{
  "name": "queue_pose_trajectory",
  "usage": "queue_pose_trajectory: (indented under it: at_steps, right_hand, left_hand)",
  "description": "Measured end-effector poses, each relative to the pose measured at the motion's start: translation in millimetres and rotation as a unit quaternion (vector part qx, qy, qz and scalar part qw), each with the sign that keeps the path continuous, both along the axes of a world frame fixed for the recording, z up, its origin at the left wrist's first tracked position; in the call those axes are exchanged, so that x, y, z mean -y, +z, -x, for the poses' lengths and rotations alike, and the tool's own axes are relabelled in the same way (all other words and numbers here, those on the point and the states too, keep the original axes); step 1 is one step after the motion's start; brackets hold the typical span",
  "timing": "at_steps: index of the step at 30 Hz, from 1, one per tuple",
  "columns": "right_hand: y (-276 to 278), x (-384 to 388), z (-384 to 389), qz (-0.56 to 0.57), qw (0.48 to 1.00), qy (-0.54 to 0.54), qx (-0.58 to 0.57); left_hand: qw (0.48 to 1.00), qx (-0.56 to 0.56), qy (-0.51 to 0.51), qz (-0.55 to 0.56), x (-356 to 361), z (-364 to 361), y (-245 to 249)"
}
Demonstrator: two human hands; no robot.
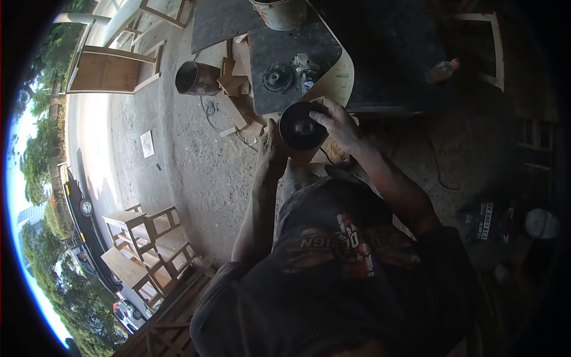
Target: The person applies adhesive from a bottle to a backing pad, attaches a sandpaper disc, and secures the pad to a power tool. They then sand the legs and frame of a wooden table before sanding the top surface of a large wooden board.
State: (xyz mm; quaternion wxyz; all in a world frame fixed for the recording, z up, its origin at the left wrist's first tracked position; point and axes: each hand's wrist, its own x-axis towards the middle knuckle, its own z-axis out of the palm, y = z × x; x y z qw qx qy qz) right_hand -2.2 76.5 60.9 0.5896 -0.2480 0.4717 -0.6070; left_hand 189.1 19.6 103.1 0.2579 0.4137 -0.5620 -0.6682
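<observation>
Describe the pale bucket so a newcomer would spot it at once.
Find the dark worktop beyond the person's hands. The bucket is on it, past the round black part, at the view's top edge. Unlike the dark bin left of the worktop, it is whitish and stained.

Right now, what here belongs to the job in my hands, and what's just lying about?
In the job:
- black disc, in your right hand, left hand alongside
- perhaps the round black part on the bench

Lying about, I'd judge:
- pale bucket
- dark bucket
- plastic bottle
- wooden stools
</observation>
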Motion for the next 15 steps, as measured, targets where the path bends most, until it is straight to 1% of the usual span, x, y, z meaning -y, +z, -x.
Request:
queue_pose_trajectory:
  at_steps: [1,2,3,4,5,6,8,9,10,11,12,14,15]
  right_hand:
    - [-16,2,-9,0.001,1.0,0.004,0.0]
    - [-31,3,-17,-0.017,0.999,-0.002,-0.028]
    - [-36,3,-25,-0.037,0.998,-0.006,-0.055]
    - [-40,3,-28,-0.038,0.995,-0.011,-0.096]
    - [-45,5,-32,-0.039,0.995,-0.007,-0.093]
    - [-42,6,-34,-0.056,0.992,-0.011,-0.113]
    - [-35,11,-34,-0.069,0.988,-0.015,-0.137]
    - [-32,11,-37,-0.045,0.978,-0.017,-0.204]
    - [-30,12,-39,-0.021,0.963,-0.019,-0.27]
    - [-33,13,-40,-0.023,0.963,-0.019,-0.269]
    - [-34,15,-42,-0.018,0.957,-0.023,-0.287]
    - [-36,14,-39,-0.019,0.95,-0.035,-0.31]
    - [-26,12,-34,0.036,0.918,-0.082,-0.387]
  left_hand:
    - [0.998,-0.013,0.017,-0.06,3,-4,-13]
    - [0.992,-0.027,0.035,-0.122,5,-7,-21]
    - [0.991,-0.025,0.042,-0.124,4,-9,-21]
    - [0.999,-0.005,0.002,-0.053,5,-11,-21]
    - [0.999,0.016,-0.042,0.018,4,-13,-20]
    - [0.999,0.018,-0.04,0.014,-3,-14,-20]
    - [0.994,-0.057,0.061,-0.069,-14,-8,-21]
    - [0.994,-0.058,0.061,-0.069,-13,-6,-23]
    - [0.99,-0.046,0.094,-0.094,-13,-6,-26]
    - [0.984,-0.033,0.127,-0.12,-14,-6,-29]
    - [0.984,-0.032,0.126,-0.121,-13,-9,-33]
    - [0.989,-0.023,0.118,-0.088,-6,-10,-42]
    - [0.99,-0.028,0.108,-0.091,-2,-5,-35]
